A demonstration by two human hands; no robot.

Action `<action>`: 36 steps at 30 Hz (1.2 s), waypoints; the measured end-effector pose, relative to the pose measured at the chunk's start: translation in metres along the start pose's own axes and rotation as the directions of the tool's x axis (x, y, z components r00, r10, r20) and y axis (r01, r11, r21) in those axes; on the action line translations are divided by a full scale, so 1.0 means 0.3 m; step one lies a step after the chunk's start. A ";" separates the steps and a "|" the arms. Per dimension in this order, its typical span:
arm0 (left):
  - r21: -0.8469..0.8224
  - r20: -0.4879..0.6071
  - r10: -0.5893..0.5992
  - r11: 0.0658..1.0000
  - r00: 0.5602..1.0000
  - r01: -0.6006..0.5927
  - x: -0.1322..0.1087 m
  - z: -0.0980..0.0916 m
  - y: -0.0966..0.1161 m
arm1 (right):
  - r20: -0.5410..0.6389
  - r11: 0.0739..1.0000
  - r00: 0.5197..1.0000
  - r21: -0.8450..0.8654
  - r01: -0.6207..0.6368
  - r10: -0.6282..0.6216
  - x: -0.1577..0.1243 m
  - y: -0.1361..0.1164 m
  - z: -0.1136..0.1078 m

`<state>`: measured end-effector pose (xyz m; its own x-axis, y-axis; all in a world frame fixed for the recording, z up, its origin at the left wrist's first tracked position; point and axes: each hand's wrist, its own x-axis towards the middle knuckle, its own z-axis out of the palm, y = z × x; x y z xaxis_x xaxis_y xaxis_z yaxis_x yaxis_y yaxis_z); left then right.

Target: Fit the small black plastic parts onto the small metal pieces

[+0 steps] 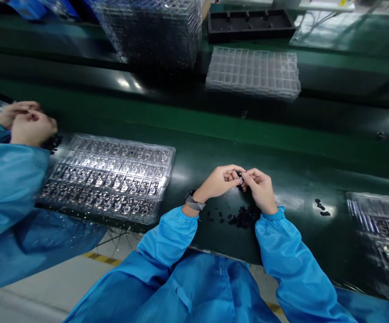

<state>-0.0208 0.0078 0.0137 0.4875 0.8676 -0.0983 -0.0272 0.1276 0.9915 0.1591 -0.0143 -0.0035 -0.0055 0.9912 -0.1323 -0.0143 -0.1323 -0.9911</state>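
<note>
Left hand (221, 182) and right hand (260, 188) together, fingertips pinching small silver-and-black part (240, 180) over green worktop (201, 157). That piece looks mid-work. Apparently left: loose heap of small black pieces (243, 218) just below hands. Clear plastic tray (172, 157) at left: four rows of small silver-and-black boards (126, 185), nearly full; can't tell if finished.

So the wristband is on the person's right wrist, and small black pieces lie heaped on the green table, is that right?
Not quite: the head view shows the wristband on the left wrist. The small black pieces do lie heaped on the green table.
</note>
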 end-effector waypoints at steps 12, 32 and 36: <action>0.017 -0.020 0.021 1.000 1.000 -0.021 0.000 0.010 -0.001 | -0.023 0.998 0.999 -0.041 0.044 -0.045 -0.001 -0.004 0.002; 0.004 -0.035 0.014 1.000 0.999 -0.014 0.002 0.014 -0.002 | -0.042 0.999 0.998 -0.009 0.046 -0.046 -0.002 0.005 0.005; 0.013 -0.051 0.017 1.000 0.999 -0.017 0.005 0.012 -0.007 | -0.029 0.998 0.999 0.041 0.041 -0.040 0.003 0.015 0.006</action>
<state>-0.0168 0.0070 0.0119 0.4421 0.8929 -0.0854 -0.0236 0.1068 0.9940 0.1574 -0.0139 -0.0082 0.0242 0.9953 -0.0933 -0.0556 -0.0918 -0.9942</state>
